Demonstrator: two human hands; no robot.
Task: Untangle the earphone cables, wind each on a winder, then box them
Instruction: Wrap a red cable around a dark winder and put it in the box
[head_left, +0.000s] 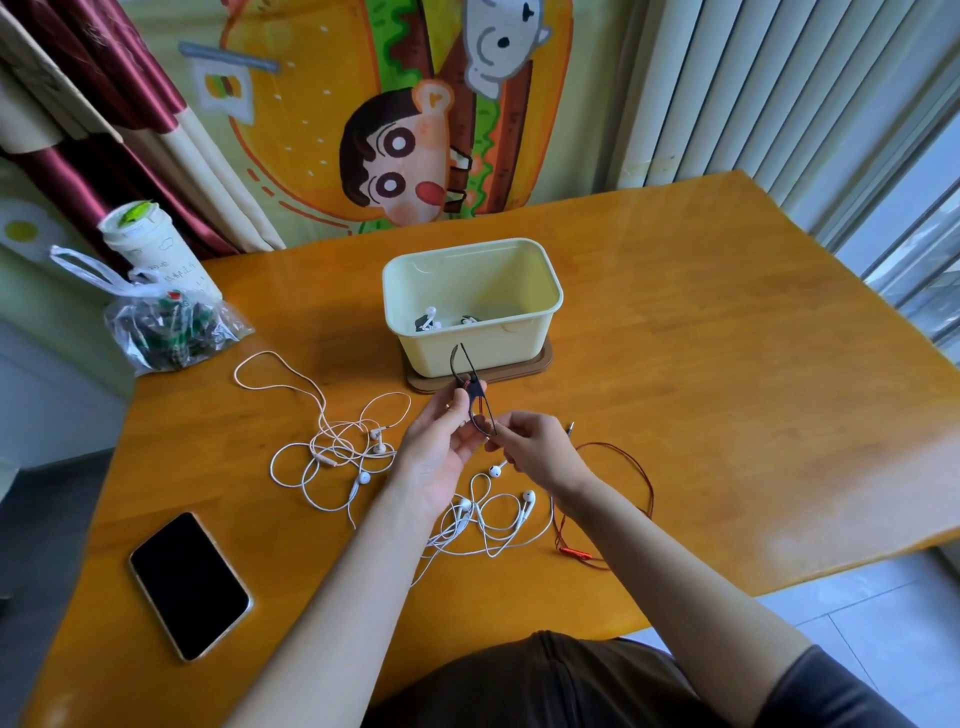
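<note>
Pinching a thin dark cable (471, 389) in curled fingers (460, 404) — left hand (441, 447) above, right hand (540, 452) below — near a rounded cream box (551, 291).

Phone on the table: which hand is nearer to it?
Left. The left hand is up and right of the phone, past the white cable tangle; the right hand lies farther right.

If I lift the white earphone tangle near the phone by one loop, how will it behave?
Probably floppy: the white earphone tangle lies in thin, loose loops flat on the table. It would likely rise as one clump, since its loops cross each other. It looks light, so a push should drag it, not roll it.
</note>
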